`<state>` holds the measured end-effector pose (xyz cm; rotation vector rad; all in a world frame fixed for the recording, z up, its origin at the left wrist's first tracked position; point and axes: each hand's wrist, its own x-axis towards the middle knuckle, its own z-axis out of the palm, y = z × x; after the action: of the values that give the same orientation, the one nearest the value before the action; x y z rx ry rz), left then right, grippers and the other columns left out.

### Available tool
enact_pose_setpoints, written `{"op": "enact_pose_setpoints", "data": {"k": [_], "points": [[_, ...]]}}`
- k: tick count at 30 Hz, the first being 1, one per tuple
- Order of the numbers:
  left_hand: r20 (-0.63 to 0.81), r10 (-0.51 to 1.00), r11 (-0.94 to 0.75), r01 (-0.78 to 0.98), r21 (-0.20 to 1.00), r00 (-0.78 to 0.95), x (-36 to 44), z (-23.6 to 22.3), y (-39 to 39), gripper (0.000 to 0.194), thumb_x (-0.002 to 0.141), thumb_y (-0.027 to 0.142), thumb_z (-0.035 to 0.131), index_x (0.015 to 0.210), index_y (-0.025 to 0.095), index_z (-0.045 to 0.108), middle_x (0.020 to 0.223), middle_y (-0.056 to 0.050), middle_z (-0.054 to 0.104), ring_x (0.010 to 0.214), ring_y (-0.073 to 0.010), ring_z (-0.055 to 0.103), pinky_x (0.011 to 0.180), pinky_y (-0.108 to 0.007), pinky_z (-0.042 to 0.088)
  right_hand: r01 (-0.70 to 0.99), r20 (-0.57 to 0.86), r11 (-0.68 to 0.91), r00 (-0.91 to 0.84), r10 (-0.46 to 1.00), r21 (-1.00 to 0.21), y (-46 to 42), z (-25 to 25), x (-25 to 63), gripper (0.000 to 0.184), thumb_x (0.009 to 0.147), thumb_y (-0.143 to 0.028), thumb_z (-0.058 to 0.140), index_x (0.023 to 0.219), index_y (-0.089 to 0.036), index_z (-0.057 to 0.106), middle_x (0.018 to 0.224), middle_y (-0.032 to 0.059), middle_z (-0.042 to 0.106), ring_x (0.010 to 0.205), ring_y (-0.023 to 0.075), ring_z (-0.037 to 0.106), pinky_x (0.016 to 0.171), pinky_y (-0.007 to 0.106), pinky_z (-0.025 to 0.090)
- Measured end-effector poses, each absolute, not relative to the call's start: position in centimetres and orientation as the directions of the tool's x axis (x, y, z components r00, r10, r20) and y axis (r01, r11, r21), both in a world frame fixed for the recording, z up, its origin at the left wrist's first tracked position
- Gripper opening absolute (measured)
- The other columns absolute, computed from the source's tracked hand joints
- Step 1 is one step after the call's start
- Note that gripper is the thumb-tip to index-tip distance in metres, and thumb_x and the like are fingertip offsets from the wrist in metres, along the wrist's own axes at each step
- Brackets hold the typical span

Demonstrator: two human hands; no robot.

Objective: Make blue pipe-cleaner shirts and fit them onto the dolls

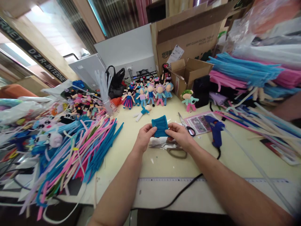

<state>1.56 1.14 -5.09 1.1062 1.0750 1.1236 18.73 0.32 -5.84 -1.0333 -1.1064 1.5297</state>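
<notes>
A small blue square panel [160,126], made of pipe cleaners laid side by side, is held up over the table between both hands. My left hand [145,134] pinches its left edge, and my right hand [178,134] grips the lower right corner. Right below the hands lie scissors with brown-grey handles [176,152], partly hidden by my right hand. A second pair of scissors with black handles [191,131] rests just beyond that hand. To the right stands a blue glue gun [214,130] with a long clear glue stick in its back.
Loose pipe cleaners [80,150] spread across the left side; more bundles [246,70] are stacked at right. Several small dolls [150,94] stand at the back beside an open cardboard box [191,70]. A black cable [185,188] crosses the ruler [160,180] near the front edge.
</notes>
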Motion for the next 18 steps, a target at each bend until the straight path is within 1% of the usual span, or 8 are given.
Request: {"op": "enact_pose_setpoints", "data": {"k": [3, 5, 8, 9, 11, 13, 16, 18], "points": [[-0.042, 0.996, 0.051, -0.115, 0.992, 0.081, 1.3, -5.3, 1.4, 0.035, 0.068, 0.036, 0.072, 0.095, 0.015, 0.065, 0.082, -0.001, 0.066, 0.065, -0.0106, 0.057, 0.061, -0.023, 0.046, -0.191, -0.106, -0.133, -0.148, 0.983, -0.972, 0.5, -6.0, 18.8, 0.032, 0.065, -0.039, 0.069, 0.087, -0.018, 0.060, 0.062, -0.0052, 0.054, 0.051, 0.0089, 0.054, 0.046, 0.021, 0.045], [0.018, 1.000, -0.016, -0.050, 0.999, 0.025, 1.1, -5.3, 1.5, 0.033, 0.070, 0.035, 0.070, 0.097, 0.016, 0.065, 0.083, -0.001, 0.065, 0.066, -0.0107, 0.056, 0.061, -0.023, 0.045, -0.166, -0.098, -0.109, -0.074, 0.992, -0.980, 0.5, -5.8, 18.8, 0.032, 0.065, -0.040, 0.069, 0.087, -0.018, 0.060, 0.066, -0.0038, 0.055, 0.057, 0.0098, 0.055, 0.045, 0.020, 0.045], [0.242, 0.969, -0.227, 0.206, 0.952, -0.045, 1.2, -5.0, 1.2, 0.027, 0.075, 0.029, 0.065, 0.099, 0.019, 0.067, 0.090, -0.003, 0.063, 0.072, -0.0125, 0.056, 0.066, -0.025, 0.046, -0.180, -0.104, -0.110, -0.040, 0.994, -0.977, 0.2, -5.4, 18.7, 0.031, 0.070, -0.044, 0.067, 0.084, -0.019, 0.056, 0.072, -0.0022, 0.057, 0.060, 0.0096, 0.056, 0.046, 0.019, 0.046], [0.338, 0.941, -0.317, 0.310, 0.896, -0.018, 1.4, -4.9, 1.0, 0.024, 0.076, 0.026, 0.063, 0.099, 0.020, 0.068, 0.093, -0.004, 0.063, 0.077, -0.0140, 0.057, 0.070, -0.026, 0.046, -0.219, -0.124, -0.138, -0.075, 0.989, -0.966, 0.0, -5.2, 18.6, 0.033, 0.072, -0.046, 0.066, 0.086, -0.020, 0.054, 0.075, -0.0014, 0.059, 0.060, 0.0098, 0.057, 0.047, 0.020, 0.046], [0.480, 0.869, -0.479, 0.454, 0.751, 0.123, 1.7, -4.8, 0.5, 0.024, 0.079, 0.021, 0.058, 0.100, 0.023, 0.069, 0.097, -0.006, 0.061, 0.090, -0.0171, 0.057, 0.079, -0.030, 0.046, -0.311, -0.167, -0.213, -0.170, 0.971, -0.926, -0.3, -5.0, 18.5, 0.036, 0.075, -0.048, 0.064, 0.095, -0.021, 0.051, 0.082, -0.0001, 0.062, 0.062, 0.0108, 0.060, 0.050, 0.022, 0.049], [0.524, 0.808, -0.583, 0.494, 0.646, 0.269, 2.1, -4.6, -0.1, 0.025, 0.082, 0.018, 0.054, 0.101, 0.025, 0.070, 0.099, -0.007, 0.061, 0.096, -0.0187, 0.056, 0.086, -0.033, 0.045, -0.374, -0.191, -0.265, -0.223, 0.956, -0.889, -0.5, -4.8, 18.4, 0.038, 0.074, -0.044, 0.066, 0.100, -0.023, 0.049, 0.085, -0.0003, 0.063, 0.066, 0.0116, 0.062, 0.054, 0.023, 0.051], [0.524, 0.776, -0.630, 0.484, 0.608, 0.352, 2.4, -4.4, -0.5, 0.020, 0.082, 0.020, 0.057, 0.097, 0.025, 0.070, 0.098, -0.007, 0.063, 0.097, -0.0193, 0.056, 0.090, -0.035, 0.044, -0.422, -0.202, -0.269, -0.198, 0.959, -0.866, -0.5, -4.9, 18.5, 0.039, 0.067, -0.032, 0.071, 0.099, -0.023, 0.050, 0.079, -0.0029, 0.062, 0.064, 0.0106, 0.062, 0.056, 0.023, 0.050], [0.533, 0.799, -0.595, 0.484, 0.642, 0.277, 2.3, -4.2, -0.5, 0.017, 0.080, 0.023, 0.061, 0.096, 0.024, 0.068, 0.103, -0.007, 0.062, 0.102, -0.0205, 0.055, 0.092, -0.036, 0.042, -0.431, -0.197, -0.249, -0.163, 0.967, -0.867, -0.3, -5.0, 18.6, 0.040, 0.063, -0.028, 0.071, 0.097, -0.022, 0.051, 0.077, -0.0036, 0.062, 0.061, 0.0099, 0.061, 0.055, 0.022, 0.049]]}}
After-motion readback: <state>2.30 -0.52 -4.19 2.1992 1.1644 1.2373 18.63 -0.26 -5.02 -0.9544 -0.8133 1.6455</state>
